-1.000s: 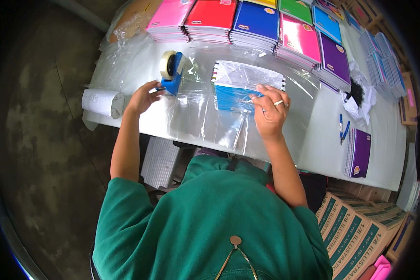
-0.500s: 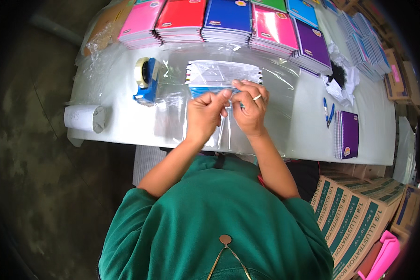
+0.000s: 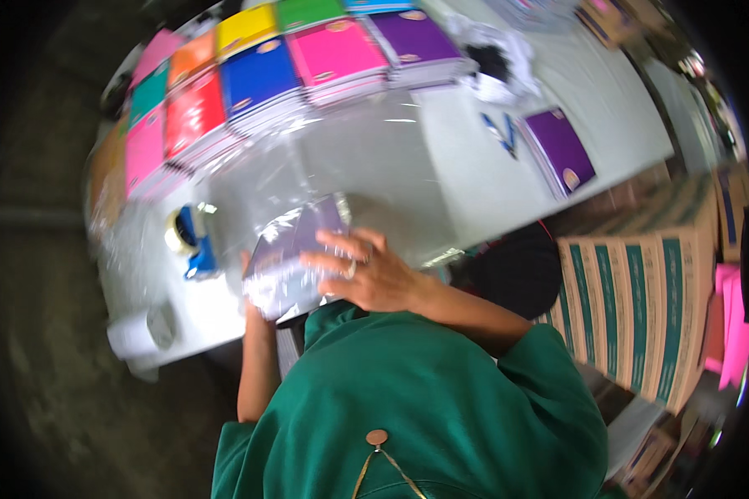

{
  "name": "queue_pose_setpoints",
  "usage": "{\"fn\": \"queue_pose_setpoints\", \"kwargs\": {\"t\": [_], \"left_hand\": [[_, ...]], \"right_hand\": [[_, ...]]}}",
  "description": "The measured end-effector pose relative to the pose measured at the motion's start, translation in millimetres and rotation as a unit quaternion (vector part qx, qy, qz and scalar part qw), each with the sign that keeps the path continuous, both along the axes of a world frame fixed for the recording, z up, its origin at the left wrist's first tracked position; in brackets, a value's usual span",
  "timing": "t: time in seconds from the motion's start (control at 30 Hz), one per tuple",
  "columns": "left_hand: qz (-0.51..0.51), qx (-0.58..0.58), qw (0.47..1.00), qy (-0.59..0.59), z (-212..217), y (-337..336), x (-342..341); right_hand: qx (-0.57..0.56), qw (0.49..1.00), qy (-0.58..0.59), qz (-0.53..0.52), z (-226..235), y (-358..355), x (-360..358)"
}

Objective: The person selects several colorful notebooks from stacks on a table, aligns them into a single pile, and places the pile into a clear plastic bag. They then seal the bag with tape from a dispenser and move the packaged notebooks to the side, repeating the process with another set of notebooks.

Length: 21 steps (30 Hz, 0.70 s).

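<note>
Clear-wrapped bundle (image 3: pixel 290 249), 1 pc. Loc.: near edge of table (image 3: pixel 474 204), btwn both hands; blurred, so flat or lifted, can't tell. Handling (est.): fairly heavy for its size if paper-filled; stiff core, soft thin skin. Film prob. slippery, easily creased or torn; contents prob. robust exc. corners. Best hold: opp. sides, palms broad, pressing on core, not on loose film.

L hand (image 3: pixel 254 309), 1. At bundle's 8 o'clock, against its side; mostly hidden behind it, so grip width can't tell.

R hand (image 3: pixel 368 273), 1, w/ ring. At bundle's 3 o'clock; fingers spread wide, tips over the wrap, not closed round it. Bundle thus lies at R hand's 9 o'clock, touching or nearly.

White roll (image 3: pixel 140 334), 1. At bundle's 8 o'clock, nr. table edge.

Tape dispenser (image 3: pixel 200 254), blue, 1, w/ pale tape. At 9 o'clock, just beside L hand.

Film sheet (image 3: pixel 383 166), clear. Spread 12 to 2 o'clock.

Purple notebook (image 3: pixel 562 150), 1, w/ blue-handled tool (image 3: pixel 501 137) alongside. Both at 2 o'clock, well apart from hands.

Notebook stacks (image 3: pixel 262 75), asstd. colours. 11 to 1 o'clock, far side.
</note>
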State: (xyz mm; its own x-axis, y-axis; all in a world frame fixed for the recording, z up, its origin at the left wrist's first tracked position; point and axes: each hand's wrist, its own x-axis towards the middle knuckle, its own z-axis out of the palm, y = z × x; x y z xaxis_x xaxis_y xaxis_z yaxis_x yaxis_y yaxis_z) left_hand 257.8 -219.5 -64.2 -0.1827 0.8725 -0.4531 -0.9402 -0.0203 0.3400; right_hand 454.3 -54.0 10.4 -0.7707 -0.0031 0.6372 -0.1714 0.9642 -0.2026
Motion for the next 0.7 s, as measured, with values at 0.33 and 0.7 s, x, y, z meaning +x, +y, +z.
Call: {"fn": "queue_pose_setpoints", "kwargs": {"t": [0.33,0.7], "left_hand": [[-0.124,0.018,0.959,0.255,63.4,140.8,108.8],[-0.355,0.046,0.781,0.512,64.9,168.6,129.5]], "right_hand": [[-0.886,0.367,0.280,-0.043,-54.8,-35.1,130.5],[-0.726,0.456,0.426,-0.290,-88.2,65.5,234.9]]}}
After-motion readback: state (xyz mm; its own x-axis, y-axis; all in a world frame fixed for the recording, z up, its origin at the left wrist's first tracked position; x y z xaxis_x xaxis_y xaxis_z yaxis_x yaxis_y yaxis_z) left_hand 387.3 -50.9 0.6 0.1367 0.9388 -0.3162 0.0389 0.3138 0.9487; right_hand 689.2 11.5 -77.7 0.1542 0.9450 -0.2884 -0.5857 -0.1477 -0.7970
